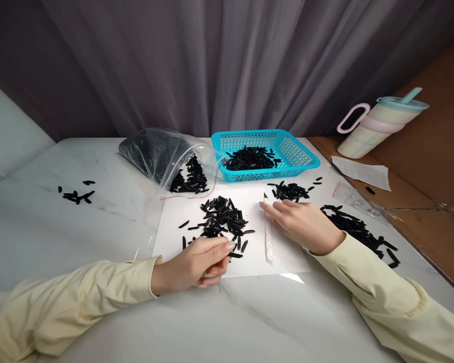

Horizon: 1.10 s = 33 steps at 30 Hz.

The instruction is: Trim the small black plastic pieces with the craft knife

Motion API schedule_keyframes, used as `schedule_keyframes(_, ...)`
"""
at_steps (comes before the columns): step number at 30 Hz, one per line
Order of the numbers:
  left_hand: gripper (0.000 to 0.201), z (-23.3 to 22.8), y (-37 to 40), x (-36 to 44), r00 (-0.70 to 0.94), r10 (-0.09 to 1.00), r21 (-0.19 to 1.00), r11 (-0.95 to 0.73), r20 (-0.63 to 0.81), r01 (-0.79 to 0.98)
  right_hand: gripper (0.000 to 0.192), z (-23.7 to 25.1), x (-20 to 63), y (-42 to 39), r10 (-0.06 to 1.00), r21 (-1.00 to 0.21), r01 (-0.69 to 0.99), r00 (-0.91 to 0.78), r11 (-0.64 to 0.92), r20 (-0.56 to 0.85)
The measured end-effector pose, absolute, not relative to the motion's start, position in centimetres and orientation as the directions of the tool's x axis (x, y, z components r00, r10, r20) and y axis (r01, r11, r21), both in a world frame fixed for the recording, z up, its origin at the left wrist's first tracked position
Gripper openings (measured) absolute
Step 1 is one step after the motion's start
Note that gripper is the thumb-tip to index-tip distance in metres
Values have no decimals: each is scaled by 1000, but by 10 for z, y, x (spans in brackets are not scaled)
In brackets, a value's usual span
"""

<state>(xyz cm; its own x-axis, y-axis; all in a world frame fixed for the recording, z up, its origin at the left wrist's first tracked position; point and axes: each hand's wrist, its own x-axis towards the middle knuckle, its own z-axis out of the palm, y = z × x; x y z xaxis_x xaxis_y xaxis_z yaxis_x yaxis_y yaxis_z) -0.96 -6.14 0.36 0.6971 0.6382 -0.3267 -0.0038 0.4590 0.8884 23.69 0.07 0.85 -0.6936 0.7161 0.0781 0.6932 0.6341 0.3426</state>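
The left hand [196, 264] is curled shut, pinching small black pieces at the edge of the central pile [221, 219] — best kept low. The right hand [300, 224] lies open, fingertips pressing the clear strip [268, 237] flat on the white sheet [257, 257].

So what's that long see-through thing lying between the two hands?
Between the left hand and right hand, the head view shows a narrow clear plastic strip on the white sheet, beside a pile of black pieces.
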Motion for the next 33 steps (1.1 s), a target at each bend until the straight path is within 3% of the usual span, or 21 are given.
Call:
schedule_keyframes(3, 40, 4, -61, -10, 697, 633, 878, 478, -338, -7, 28, 9, 237, 2, 702, 457, 601, -709, 655, -73)
schedule_keyframes(9, 41, 6, -60, -10, 701, 621, 863, 505, -351, -15, 26, 14, 236, 0, 714, 458, 596, -688, 659, -132)
schedule_keyframes(12, 39, 5, -57, -11, 722, 601, 852, 522, -343, -30, 20, 13, 241, 2, 700, 414, 616, -709, 670, -80)
schedule_keyframes(15, 37, 4, -54, -11, 746, 582, 850, 526, -324, -41, 12, 13, 245, 5, 682, 340, 672, -723, 659, 107)
schedule_keyframes(17, 36, 3, -53, -11, 756, 574, 851, 524, -314, -44, 12, 14, 245, 6, 688, 233, 733, -680, 639, 254)
schedule_keyframes(19, 34, 2, -52, -11, 759, 577, 858, 511, -302, -47, 29, 18, 243, 4, 742, 30, 796, -577, 605, 342)
schedule_keyframes(22, 33, 0, -52, -11, 757, 592, 880, 472, -277, -47, 44, 27, 236, -3, 886, -426, 776, -399, 464, 237)
schedule_keyframes(24, 33, -1, -52, -10, 752, 604, 894, 446, -264, -44, 46, 33, 230, -8, 932, -640, 699, -353, 319, 79)
schedule_keyframes(26, 33, -1, -52, -9, 747, 613, 902, 429, -258, -40, 43, 35, 226, -10, 939, -717, 663, -342, 215, -35)
schedule_keyframes(33, 37, 1, -52, -7, 742, 609, 890, 454, -282, -34, 32, 33, 232, -3, 913, -726, 680, -354, 103, -202)
